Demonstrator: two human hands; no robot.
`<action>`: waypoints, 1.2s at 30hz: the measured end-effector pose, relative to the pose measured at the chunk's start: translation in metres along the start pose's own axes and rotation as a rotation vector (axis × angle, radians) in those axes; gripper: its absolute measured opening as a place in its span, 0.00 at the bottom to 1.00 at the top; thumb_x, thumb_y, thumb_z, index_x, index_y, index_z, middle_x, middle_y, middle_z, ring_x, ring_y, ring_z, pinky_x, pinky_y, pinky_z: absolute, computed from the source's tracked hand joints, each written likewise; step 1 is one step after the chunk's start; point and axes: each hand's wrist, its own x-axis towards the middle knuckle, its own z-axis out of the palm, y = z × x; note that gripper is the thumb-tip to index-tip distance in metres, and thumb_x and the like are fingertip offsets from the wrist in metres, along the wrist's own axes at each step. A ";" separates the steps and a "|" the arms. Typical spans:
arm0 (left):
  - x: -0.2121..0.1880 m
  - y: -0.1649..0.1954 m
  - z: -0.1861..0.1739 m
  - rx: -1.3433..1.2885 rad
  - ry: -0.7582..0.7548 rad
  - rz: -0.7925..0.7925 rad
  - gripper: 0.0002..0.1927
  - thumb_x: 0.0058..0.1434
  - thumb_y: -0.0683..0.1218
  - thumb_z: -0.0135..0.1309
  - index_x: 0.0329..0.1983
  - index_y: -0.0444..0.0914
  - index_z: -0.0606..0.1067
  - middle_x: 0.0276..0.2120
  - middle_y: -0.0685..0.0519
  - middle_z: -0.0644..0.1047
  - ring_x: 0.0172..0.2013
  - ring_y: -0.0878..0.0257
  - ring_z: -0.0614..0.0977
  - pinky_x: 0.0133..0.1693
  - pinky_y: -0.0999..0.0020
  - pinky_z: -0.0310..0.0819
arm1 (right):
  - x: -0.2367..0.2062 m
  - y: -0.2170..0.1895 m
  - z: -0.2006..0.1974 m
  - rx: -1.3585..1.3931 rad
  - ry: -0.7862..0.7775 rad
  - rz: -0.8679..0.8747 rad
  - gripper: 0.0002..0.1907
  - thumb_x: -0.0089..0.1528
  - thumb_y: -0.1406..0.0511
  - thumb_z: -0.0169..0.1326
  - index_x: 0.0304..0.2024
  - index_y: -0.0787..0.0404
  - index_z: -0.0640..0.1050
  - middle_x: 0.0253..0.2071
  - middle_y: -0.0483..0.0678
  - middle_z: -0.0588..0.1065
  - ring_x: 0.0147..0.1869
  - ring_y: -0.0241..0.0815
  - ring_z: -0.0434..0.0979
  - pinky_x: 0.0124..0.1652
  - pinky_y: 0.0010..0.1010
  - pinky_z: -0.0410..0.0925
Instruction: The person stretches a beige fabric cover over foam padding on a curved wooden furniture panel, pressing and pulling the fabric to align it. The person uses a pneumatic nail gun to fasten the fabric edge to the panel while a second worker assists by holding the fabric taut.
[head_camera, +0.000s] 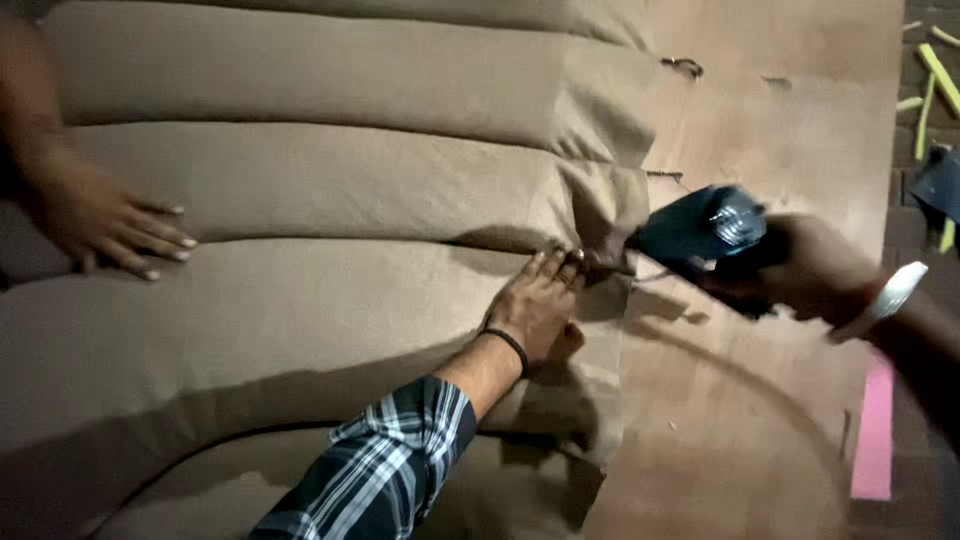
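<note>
- Fabric (330, 190), tan and padded into long horizontal rolls, covering most of the view and ending at a raw edge on the plywood board (760, 400).
- Left hand (538, 305) lying flat with fingers stretched forward and close together, pressing the fabric edge down at the crease between two rolls; gripping nothing, only pinning the cloth.
- Wearing a dark band at the wrist and a plaid sleeve (385, 465) in blue, black and white further back.
- Right hand (815, 270) wrapped tightly around a dark blue staple gun (700, 232), fingers curled about its body (the grip itself mostly in shadow).
- Pointing the tool's nose at the fabric edge, just beside the left fingertips, seemingly touching the cloth there.
- Showing a pale bracelet (893, 290) at the right wrist.
- Resting at far left, another person's hand (110, 225), fingers spread flat on a middle roll of the fabric, well apart from the other two hands.
- Lying on the board near its right edge, a pink strip (875, 430).
- Scattered on the dark brick floor at upper right, several yellow-green strips (938, 75), beside a dark scrap too blurred to identify.
</note>
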 end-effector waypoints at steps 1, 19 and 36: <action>0.001 0.001 0.002 -0.033 -0.001 -0.016 0.43 0.66 0.63 0.42 0.76 0.34 0.51 0.77 0.45 0.49 0.75 0.50 0.47 0.72 0.53 0.35 | -0.009 -0.009 0.010 -0.081 -0.026 0.005 0.18 0.60 0.54 0.64 0.44 0.59 0.82 0.30 0.52 0.84 0.31 0.46 0.85 0.36 0.40 0.79; 0.008 -0.004 0.044 -0.238 0.013 -0.048 0.53 0.60 0.73 0.46 0.78 0.41 0.46 0.78 0.49 0.44 0.76 0.53 0.44 0.73 0.52 0.34 | 0.008 -0.045 0.084 -0.530 -0.023 0.008 0.17 0.65 0.49 0.56 0.41 0.54 0.83 0.29 0.48 0.84 0.29 0.41 0.86 0.35 0.35 0.79; 0.011 0.007 0.053 -0.327 0.150 -0.055 0.51 0.61 0.68 0.47 0.78 0.42 0.43 0.76 0.49 0.48 0.74 0.51 0.48 0.72 0.51 0.36 | -0.005 -0.024 0.081 -0.411 0.005 0.062 0.22 0.58 0.45 0.62 0.42 0.51 0.85 0.32 0.49 0.84 0.34 0.45 0.87 0.41 0.38 0.79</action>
